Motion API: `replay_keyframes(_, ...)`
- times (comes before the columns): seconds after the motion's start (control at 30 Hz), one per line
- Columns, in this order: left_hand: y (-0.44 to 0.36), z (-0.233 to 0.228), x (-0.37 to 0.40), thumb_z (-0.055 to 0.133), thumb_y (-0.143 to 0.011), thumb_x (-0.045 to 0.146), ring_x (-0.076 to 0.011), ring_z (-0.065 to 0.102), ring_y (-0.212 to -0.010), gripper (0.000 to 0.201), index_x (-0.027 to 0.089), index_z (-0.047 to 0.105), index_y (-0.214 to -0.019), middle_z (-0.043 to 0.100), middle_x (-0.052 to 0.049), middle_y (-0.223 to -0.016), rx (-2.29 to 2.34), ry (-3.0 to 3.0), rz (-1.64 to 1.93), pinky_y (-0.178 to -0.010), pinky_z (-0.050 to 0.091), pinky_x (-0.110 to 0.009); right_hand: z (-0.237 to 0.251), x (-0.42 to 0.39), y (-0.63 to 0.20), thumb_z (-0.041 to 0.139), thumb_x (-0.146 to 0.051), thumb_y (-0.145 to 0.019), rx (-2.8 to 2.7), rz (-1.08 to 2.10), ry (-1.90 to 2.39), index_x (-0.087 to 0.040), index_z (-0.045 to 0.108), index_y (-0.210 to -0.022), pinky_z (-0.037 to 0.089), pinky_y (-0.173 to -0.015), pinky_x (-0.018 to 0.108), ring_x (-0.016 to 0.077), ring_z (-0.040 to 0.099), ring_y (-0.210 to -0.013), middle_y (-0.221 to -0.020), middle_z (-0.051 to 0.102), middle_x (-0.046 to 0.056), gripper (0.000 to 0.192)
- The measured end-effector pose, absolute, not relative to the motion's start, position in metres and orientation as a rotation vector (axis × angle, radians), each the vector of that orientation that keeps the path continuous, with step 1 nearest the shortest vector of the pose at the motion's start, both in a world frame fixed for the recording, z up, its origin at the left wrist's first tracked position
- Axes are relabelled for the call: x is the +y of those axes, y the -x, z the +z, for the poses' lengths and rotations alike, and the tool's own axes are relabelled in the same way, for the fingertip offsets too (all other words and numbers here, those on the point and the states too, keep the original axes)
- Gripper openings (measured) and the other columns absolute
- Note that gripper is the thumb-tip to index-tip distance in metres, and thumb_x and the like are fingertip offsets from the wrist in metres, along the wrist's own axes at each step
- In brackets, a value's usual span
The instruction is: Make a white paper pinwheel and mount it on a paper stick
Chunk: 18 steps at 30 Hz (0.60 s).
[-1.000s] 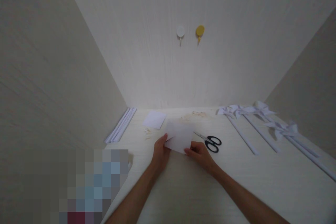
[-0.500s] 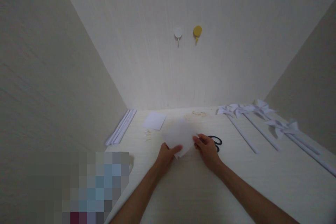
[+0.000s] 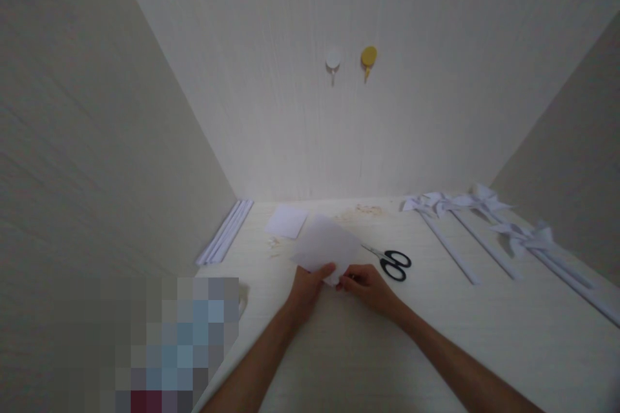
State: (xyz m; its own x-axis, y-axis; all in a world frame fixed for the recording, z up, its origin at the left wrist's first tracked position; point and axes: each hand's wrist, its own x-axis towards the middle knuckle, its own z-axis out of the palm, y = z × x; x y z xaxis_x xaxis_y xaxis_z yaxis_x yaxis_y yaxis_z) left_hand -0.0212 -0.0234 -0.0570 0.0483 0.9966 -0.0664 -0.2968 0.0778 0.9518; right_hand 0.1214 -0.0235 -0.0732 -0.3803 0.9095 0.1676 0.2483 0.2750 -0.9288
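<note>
The sheet of paper point(image 3: 325, 244) is plain white, as are the smaller sheet point(image 3: 286, 221) beyond it, the rolled paper sticks point(image 3: 224, 231) far left and the paper pinwheels point(image 3: 477, 203) on the right. The scissors point(image 3: 393, 262) have black handles. On the cream back wall point(image 3: 436, 77) sit one white hook point(image 3: 332, 59) and one yellow hook point(image 3: 369, 57); the table point(image 3: 368, 348) is pale, faintly wood-grained.

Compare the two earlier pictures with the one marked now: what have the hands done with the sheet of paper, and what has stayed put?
Both hands kept hold of the white paper sheet and turned it. The right hand, at the sheet's right edge half a second ago and covering the scissors, has come back to the near corner beside the left hand. The scissors, small paper square, rolled sticks and pinwheels stayed put.
</note>
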Motion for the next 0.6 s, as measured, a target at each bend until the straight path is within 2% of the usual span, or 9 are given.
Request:
replay_keyframes(0.2,0.0217,-0.0538,-0.0249,0.068,-0.056,0.022,-0.0213,0.059,-0.084,0.035,0.013,0.062,-0.090,0.065,-0.011,-0.092,1.051,-1.023,1.270,-0.080,0.043,-0.034,-0.0785,-0.0227,-0.1201,0.057,-0.025,-0.066,-1.748,1.108,1.144,-0.012,0.064,-0.058,0.035,-0.046,0.021,0.0105,0.048,-0.047,-0.051,0.061,0.003,0.017)
replay_keyframes(0.37,0.0229,-0.0572,-0.0250,0.068,-0.057,0.023,-0.0228,0.059,-0.087,0.039,0.012,0.061,-0.094,0.064,-0.012,-0.096,1.034,-1.049,1.243,-0.082,0.043,-0.036,-0.0793,-0.0238,-0.1183,0.059,-0.023,-0.062,-1.696,1.074,1.180,-0.012,0.062,-0.054,0.034,-0.044,0.021,0.0093,0.045,-0.044,-0.047,0.057,0.001,0.014)
replay_keyframes(0.6,0.0222,-0.0563,-0.0250,0.067,-0.057,0.020,-0.0212,0.059,-0.085,0.039,0.012,0.061,-0.094,0.065,-0.010,-0.093,1.074,-1.066,1.255,-0.081,0.043,-0.033,-0.0749,-0.0230,-0.1170,0.054,-0.025,-0.069,-1.764,1.076,1.115,-0.014,0.066,-0.059,0.032,-0.045,0.021,0.0097,0.044,-0.045,-0.049,0.058,0.000,0.019)
